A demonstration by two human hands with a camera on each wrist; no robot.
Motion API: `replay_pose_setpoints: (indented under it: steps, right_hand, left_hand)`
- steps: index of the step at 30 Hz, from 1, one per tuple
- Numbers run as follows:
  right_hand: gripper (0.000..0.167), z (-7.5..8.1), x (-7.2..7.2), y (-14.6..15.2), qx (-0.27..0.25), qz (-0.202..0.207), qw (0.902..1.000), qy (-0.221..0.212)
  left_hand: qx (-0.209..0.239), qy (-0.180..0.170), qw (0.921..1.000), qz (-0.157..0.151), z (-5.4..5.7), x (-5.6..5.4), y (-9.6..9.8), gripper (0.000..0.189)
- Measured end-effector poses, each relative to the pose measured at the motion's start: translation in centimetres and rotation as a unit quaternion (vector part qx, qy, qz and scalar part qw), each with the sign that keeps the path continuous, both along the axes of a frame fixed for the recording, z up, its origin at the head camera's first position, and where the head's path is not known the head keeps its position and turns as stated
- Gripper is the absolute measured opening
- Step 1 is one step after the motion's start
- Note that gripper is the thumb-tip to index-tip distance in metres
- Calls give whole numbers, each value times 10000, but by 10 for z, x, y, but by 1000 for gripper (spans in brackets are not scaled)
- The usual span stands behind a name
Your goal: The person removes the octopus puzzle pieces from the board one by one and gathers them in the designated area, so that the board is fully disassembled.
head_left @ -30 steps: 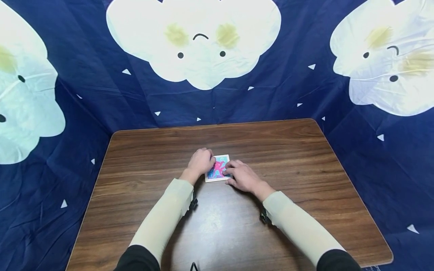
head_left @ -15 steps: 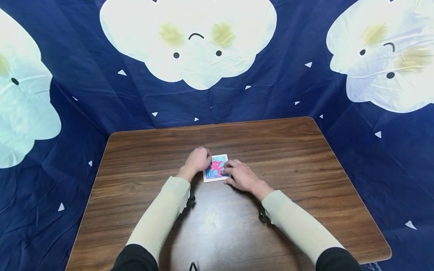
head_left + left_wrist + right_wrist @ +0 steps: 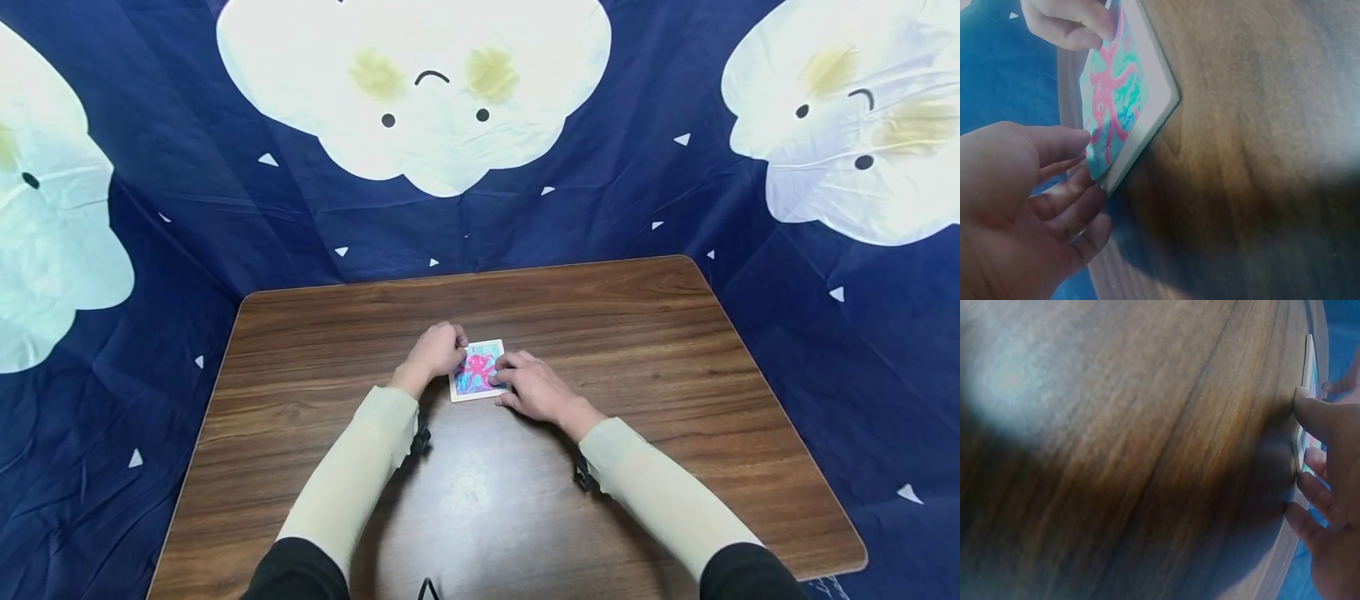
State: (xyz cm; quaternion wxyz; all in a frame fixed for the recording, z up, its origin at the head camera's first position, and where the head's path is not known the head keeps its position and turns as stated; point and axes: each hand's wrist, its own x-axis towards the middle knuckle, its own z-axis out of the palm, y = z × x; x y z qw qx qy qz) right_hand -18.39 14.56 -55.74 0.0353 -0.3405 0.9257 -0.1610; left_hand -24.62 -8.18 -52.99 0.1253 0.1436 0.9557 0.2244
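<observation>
A small square picture board (image 3: 483, 395) with a white border lies on the wooden table. Its blue-teal picture of a pink octopus (image 3: 1102, 94) reaches over the border at one corner in the left wrist view. My left hand (image 3: 435, 350) pinches the picture's left edge, thumb on its face and fingers behind. At the right side, my right hand (image 3: 536, 387) holds the board: a fingertip (image 3: 1107, 30) lies on the picture, and the thumb (image 3: 1313, 412) sits at the border. The right hand covers the board's right edge in the head view.
The brown wooden table (image 3: 637, 333) extends around the board. Dark blue cloth (image 3: 225, 225) with white clouds hangs behind and beside the table. A thin black loop (image 3: 427, 588) shows at the bottom of the head view.
My left hand has drawn slightly left, baring more of the octopus. The right hand keeps its place on the board. The head view has shifted a little.
</observation>
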Motion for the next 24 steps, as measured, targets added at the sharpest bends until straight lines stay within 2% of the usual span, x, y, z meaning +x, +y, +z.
replay_pose_setpoints:
  steps: [8, 16, 24]
  right_hand:
    - [35, 0, -2, -2, 184, -48, 9998, -21]
    - [53, 5, -6, -6, 257, 67, 9996, 1]
    - [53, 12, -10, -11, 549, 232, 9982, -112]
  left_hand:
    - [116, -100, 9999, -10, 0, -5, -1, 11]
    - [177, 90, 9996, 186, -5, -2, 1, 18]
    - [251, 168, 9989, 353, -9, -2, 3, 18]
